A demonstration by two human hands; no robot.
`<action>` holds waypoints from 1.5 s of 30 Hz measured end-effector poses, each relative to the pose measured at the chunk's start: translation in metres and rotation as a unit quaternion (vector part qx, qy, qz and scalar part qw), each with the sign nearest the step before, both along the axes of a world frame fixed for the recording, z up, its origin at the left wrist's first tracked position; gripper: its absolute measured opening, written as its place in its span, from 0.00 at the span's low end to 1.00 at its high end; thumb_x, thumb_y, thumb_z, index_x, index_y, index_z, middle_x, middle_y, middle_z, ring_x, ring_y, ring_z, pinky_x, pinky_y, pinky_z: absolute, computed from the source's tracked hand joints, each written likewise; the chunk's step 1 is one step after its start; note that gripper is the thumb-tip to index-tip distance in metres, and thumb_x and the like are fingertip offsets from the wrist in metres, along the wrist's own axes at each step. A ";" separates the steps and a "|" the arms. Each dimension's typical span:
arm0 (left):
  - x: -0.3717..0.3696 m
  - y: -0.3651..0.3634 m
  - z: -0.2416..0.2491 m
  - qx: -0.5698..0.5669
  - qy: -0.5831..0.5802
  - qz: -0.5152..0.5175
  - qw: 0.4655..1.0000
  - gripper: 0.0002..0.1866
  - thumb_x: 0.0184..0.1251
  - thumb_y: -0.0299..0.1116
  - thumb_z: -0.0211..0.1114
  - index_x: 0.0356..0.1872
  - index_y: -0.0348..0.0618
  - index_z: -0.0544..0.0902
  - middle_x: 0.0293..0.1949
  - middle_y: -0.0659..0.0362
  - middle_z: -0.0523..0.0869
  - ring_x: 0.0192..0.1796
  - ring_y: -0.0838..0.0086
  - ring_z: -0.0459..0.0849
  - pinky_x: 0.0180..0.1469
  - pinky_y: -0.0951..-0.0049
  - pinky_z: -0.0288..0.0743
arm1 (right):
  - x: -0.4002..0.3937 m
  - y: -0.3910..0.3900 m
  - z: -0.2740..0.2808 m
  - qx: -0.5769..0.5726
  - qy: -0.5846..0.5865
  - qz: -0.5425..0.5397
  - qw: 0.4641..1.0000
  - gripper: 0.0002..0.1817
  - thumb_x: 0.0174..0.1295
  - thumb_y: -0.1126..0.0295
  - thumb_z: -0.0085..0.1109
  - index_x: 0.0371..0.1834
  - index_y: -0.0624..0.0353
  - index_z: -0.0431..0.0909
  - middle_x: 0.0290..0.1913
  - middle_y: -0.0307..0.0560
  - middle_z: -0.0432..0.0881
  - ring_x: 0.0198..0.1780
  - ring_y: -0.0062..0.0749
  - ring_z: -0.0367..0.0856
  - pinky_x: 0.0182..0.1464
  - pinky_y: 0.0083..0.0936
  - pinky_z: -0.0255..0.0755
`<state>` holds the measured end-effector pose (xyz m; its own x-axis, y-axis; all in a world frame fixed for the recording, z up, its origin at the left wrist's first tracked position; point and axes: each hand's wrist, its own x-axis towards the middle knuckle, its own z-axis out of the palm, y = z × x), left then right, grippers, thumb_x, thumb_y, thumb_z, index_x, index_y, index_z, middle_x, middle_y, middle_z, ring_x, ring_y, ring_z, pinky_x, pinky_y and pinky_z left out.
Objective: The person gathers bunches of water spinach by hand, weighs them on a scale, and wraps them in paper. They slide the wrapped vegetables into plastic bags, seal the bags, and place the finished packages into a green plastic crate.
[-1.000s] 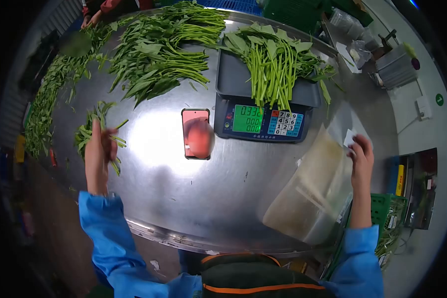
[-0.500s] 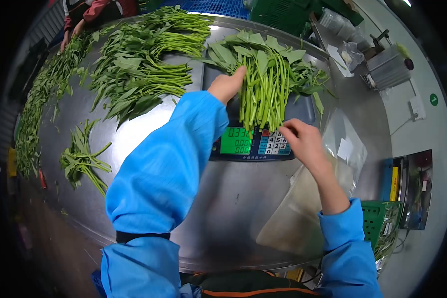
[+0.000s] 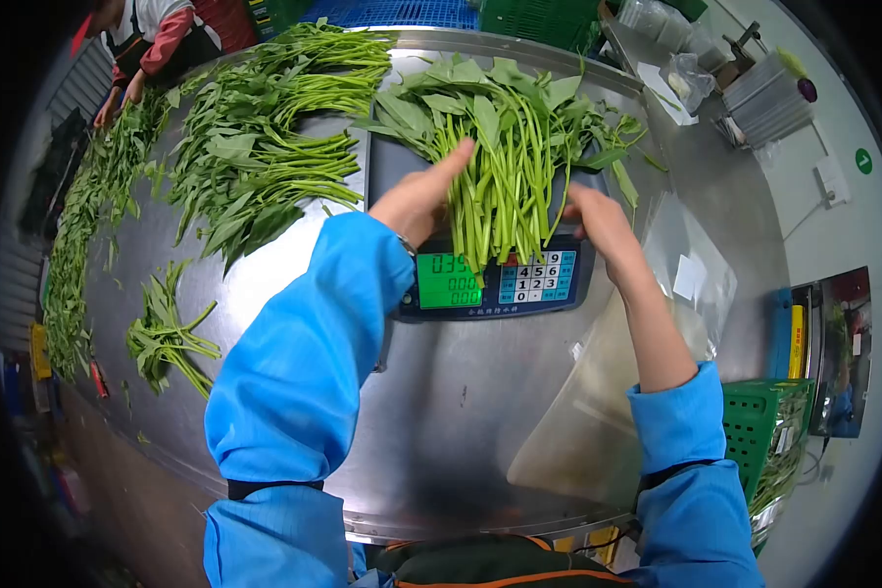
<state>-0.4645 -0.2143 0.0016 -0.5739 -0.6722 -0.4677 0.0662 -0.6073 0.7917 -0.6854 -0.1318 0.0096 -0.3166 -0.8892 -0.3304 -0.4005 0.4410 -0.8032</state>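
Midway, by the look: bunch of greens lying on the scale, left hand and right hand cupping its stems, fingers loose; bag beside scale unfilled.

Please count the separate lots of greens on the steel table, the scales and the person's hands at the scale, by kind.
Lots of greens: 4 — bunch on the scale, big pile, long row, small bundle
Scales: 1 — scale
Hands at the scale: 2 — left hand, right hand
Total: 7

Greens bundle on scale, plastic bags right of it
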 end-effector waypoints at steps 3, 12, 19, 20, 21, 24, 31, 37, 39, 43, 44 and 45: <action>-0.005 -0.004 -0.006 0.023 0.065 0.001 0.998 0.27 0.60 0.48 0.60 0.51 0.34 0.74 0.46 0.53 0.81 0.47 0.69 0.79 0.51 0.67 0.71 | 0.025 -0.030 -0.001 -0.051 0.125 -0.040 0.990 0.34 0.55 0.54 0.58 0.57 0.70 0.64 0.45 0.55 0.77 0.44 0.33 0.76 0.42 0.22 0.70; -0.057 0.082 0.009 -0.289 0.115 0.130 0.941 0.35 0.44 0.25 0.70 0.53 0.36 0.59 0.49 0.52 0.74 0.51 0.71 0.74 0.53 0.71 0.70 | 0.032 0.026 -0.005 -0.323 -0.097 -0.174 0.925 0.24 0.59 0.61 0.51 0.53 0.68 0.67 0.50 0.50 0.75 0.49 0.32 0.74 0.55 0.27 0.64; -0.114 0.210 0.022 -0.208 0.146 0.084 0.963 0.42 0.44 0.23 0.66 0.63 0.35 0.53 0.56 0.49 0.69 0.59 0.66 0.69 0.60 0.71 0.62 | 0.001 0.172 0.031 -0.267 -0.385 -0.304 0.829 0.22 0.65 0.58 0.42 0.56 0.63 0.66 0.55 0.47 0.72 0.53 0.35 0.73 0.57 0.30 0.66; -0.121 0.220 0.023 -0.166 0.127 0.038 0.977 0.42 0.44 0.23 0.65 0.63 0.35 0.54 0.56 0.48 0.69 0.59 0.65 0.68 0.60 0.71 0.62 | -0.013 0.184 0.017 -0.245 -0.412 -0.251 0.841 0.24 0.66 0.57 0.44 0.57 0.63 0.64 0.55 0.47 0.72 0.52 0.33 0.73 0.55 0.29 0.67; -0.130 0.228 0.024 -0.170 0.131 0.032 0.976 0.42 0.44 0.23 0.65 0.63 0.35 0.54 0.56 0.48 0.69 0.59 0.65 0.68 0.60 0.71 0.62 | -0.019 0.192 0.017 -0.252 -0.410 -0.254 0.839 0.24 0.66 0.57 0.44 0.57 0.63 0.64 0.55 0.47 0.72 0.52 0.33 0.73 0.55 0.29 0.67; -0.156 0.248 0.034 -0.268 0.196 0.015 0.943 0.45 0.43 0.25 0.66 0.65 0.36 0.52 0.56 0.48 0.71 0.59 0.65 0.70 0.59 0.71 0.64 | -0.032 0.216 0.043 -0.309 -0.301 -0.265 0.862 0.22 0.64 0.62 0.50 0.57 0.63 0.65 0.51 0.46 0.75 0.49 0.32 0.76 0.49 0.27 0.72; -0.162 0.290 0.038 -0.038 0.244 -0.109 0.963 0.24 0.53 0.25 0.64 0.52 0.37 0.68 0.44 0.58 0.77 0.46 0.73 0.77 0.49 0.75 0.71 | -0.071 0.310 0.035 -0.268 -0.254 -0.276 0.887 0.22 0.67 0.54 0.38 0.51 0.61 0.70 0.43 0.49 0.78 0.42 0.31 0.79 0.43 0.27 0.75; -0.088 0.349 -0.117 0.128 0.087 -0.161 0.975 0.30 0.52 0.18 0.58 0.59 0.38 0.62 0.50 0.56 0.75 0.52 0.70 0.74 0.54 0.71 0.69 | -0.027 0.372 -0.128 0.094 -0.429 -0.342 0.831 0.25 0.61 0.55 0.53 0.57 0.60 0.67 0.51 0.48 0.75 0.50 0.34 0.73 0.51 0.33 0.68; -0.086 0.359 -0.121 0.109 0.048 -0.123 0.985 0.33 0.52 0.19 0.59 0.61 0.37 0.58 0.52 0.54 0.73 0.53 0.68 0.74 0.55 0.70 0.69 | -0.024 0.377 -0.115 0.114 -0.414 -0.319 0.845 0.28 0.58 0.56 0.57 0.58 0.60 0.66 0.53 0.48 0.74 0.52 0.34 0.72 0.54 0.31 0.64; -0.067 0.366 -0.123 -0.113 -0.178 -0.089 0.973 0.41 0.51 0.27 0.64 0.64 0.34 0.49 0.55 0.48 0.69 0.55 0.63 0.71 0.55 0.65 0.68 | -0.047 0.389 -0.080 0.106 -0.201 -0.132 0.965 0.29 0.58 0.54 0.57 0.57 0.63 0.65 0.53 0.52 0.73 0.53 0.36 0.71 0.54 0.29 0.63; -0.052 0.360 -0.121 -0.310 -0.300 -0.147 0.890 0.43 0.50 0.35 0.67 0.63 0.31 0.51 0.54 0.44 0.68 0.56 0.60 0.69 0.53 0.62 0.68 | -0.057 0.396 -0.071 0.137 -0.084 -0.112 0.981 0.30 0.56 0.55 0.58 0.55 0.66 0.65 0.48 0.55 0.75 0.50 0.38 0.72 0.52 0.31 0.65; -0.045 0.350 -0.111 -0.309 -0.300 -0.148 0.890 0.43 0.50 0.35 0.67 0.63 0.31 0.51 0.54 0.44 0.68 0.56 0.60 0.69 0.53 0.62 0.68 | -0.068 0.401 -0.072 0.137 -0.084 -0.113 0.980 0.30 0.56 0.55 0.58 0.55 0.66 0.65 0.48 0.55 0.75 0.50 0.38 0.72 0.52 0.31 0.65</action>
